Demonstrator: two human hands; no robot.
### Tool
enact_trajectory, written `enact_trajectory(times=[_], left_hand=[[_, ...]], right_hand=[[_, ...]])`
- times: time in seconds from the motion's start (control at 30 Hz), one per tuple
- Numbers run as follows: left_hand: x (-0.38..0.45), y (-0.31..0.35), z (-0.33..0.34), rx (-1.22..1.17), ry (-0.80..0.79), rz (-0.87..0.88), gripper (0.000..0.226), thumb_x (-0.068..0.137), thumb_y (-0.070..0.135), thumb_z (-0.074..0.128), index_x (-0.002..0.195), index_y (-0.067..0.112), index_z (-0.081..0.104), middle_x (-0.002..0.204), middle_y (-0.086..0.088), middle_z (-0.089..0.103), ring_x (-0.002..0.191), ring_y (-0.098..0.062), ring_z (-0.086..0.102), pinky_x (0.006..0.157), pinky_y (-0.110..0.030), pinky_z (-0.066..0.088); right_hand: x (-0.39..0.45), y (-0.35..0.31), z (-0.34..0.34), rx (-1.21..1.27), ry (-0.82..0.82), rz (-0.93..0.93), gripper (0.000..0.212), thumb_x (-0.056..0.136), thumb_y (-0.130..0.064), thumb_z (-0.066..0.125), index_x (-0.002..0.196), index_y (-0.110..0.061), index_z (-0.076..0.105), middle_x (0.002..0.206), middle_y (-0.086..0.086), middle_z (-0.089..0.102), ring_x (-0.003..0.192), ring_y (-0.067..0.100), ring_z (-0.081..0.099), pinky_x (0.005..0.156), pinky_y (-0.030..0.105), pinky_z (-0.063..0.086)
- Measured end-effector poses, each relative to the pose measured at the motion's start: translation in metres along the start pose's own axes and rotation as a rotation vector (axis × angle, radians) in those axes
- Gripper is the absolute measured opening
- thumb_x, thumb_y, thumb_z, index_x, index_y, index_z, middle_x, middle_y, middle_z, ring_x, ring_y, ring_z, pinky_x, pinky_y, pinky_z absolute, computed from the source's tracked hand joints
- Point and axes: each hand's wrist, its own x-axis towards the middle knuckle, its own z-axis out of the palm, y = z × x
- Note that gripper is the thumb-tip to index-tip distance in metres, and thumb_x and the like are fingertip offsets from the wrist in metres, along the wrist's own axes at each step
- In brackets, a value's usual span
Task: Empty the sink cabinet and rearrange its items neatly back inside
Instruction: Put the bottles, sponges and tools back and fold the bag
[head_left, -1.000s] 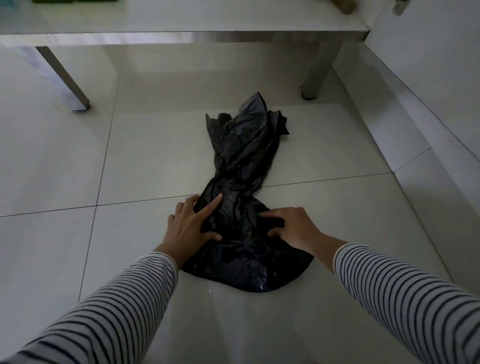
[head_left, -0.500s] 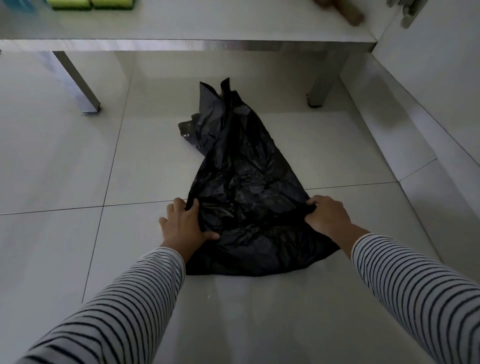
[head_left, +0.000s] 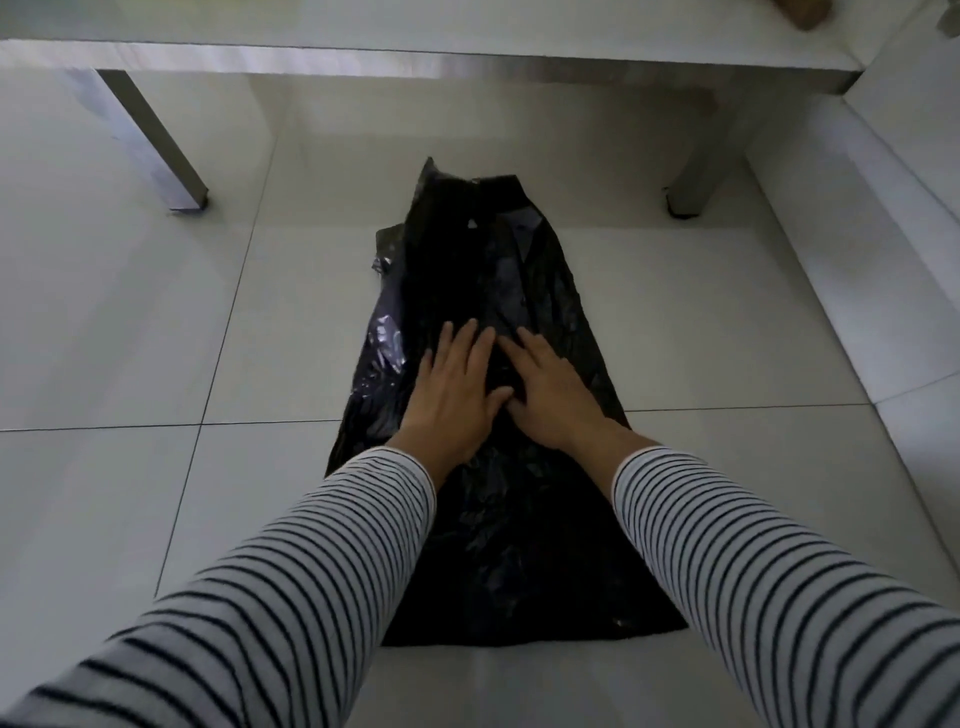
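Observation:
A black plastic bag (head_left: 498, 545) lies spread flat and lengthwise on the pale tiled floor, its narrow crumpled end pointing away from me. My left hand (head_left: 454, 392) presses flat on the bag's middle with straight fingers. Right beside it my right hand (head_left: 550, 397) also lies flat on the bag, and the thumbs almost touch. Both arms wear striped sleeves and cover parts of the bag's near half.
A metal-edged table (head_left: 415, 60) spans the far side, with one leg at the left (head_left: 156, 145) and one at the right (head_left: 696, 182). A white wall base (head_left: 883, 249) runs along the right. A brown object (head_left: 805, 13) peeks in at the top right.
The bag was bunched a second ago, then pulled wide by its sides. Now it lies flat and long, and both hands have moved from its edges to its middle, fingers straightened.

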Motion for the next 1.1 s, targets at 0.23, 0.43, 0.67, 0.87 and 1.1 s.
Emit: enact_trajectory(times=[0.23,0.43,0.67,0.87,1.1], left_hand=[[-0.018,-0.088,0.008,0.12,-0.037,-0.3,0.096,0.073,0.082,0.022,0.149,0.032,-0.008,0.158,0.0,-0.016,0.144,-0.024,-0.02,0.11,-0.064,-0.005],[-0.02,-0.093,0.009,0.109,0.014,-0.288,0.094,0.075,0.081,0.016,0.15,0.028,-0.004,0.159,-0.001,-0.013,0.145,-0.02,-0.02,0.111,-0.063,-0.008],[-0.065,-0.115,0.006,-0.085,0.077,-0.07,0.086,0.076,0.076,0.026,0.147,0.027,0.026,0.157,0.009,0.016,0.145,-0.007,0.0,0.119,-0.049,0.004],[-0.081,-0.133,-0.026,-0.169,0.043,-0.142,0.082,0.074,0.045,0.071,0.144,0.03,0.031,0.153,-0.004,0.03,0.139,-0.027,0.033,0.112,-0.039,0.028],[-0.063,-0.134,-0.031,-0.095,0.005,-0.135,0.097,0.066,0.044,0.079,0.146,0.03,0.027,0.151,-0.004,0.036,0.132,-0.028,0.04,0.11,-0.038,0.027]], right_hand=[[0.018,0.027,0.004,-0.164,-0.009,0.155,0.074,0.088,-0.071,0.024,0.148,-0.041,-0.006,0.158,0.002,-0.021,0.145,0.023,-0.02,0.116,0.049,-0.008],[0.022,0.027,0.007,-0.161,0.129,0.223,0.069,0.093,-0.062,0.021,0.151,-0.031,-0.002,0.16,0.007,-0.014,0.147,0.025,-0.015,0.115,0.054,-0.006],[-0.006,0.028,0.011,0.043,0.154,-0.099,0.076,0.082,-0.061,0.054,0.147,-0.04,0.021,0.159,-0.007,0.014,0.148,0.013,0.004,0.116,0.05,-0.001],[-0.021,0.05,-0.012,0.057,0.064,-0.103,0.09,0.067,-0.062,0.069,0.144,-0.044,0.025,0.155,-0.011,0.025,0.146,0.012,0.012,0.116,0.055,0.006],[-0.017,0.062,-0.019,0.05,0.062,-0.099,0.105,0.056,-0.064,0.074,0.145,-0.041,0.026,0.152,-0.004,0.034,0.144,0.022,0.023,0.115,0.052,0.02]])
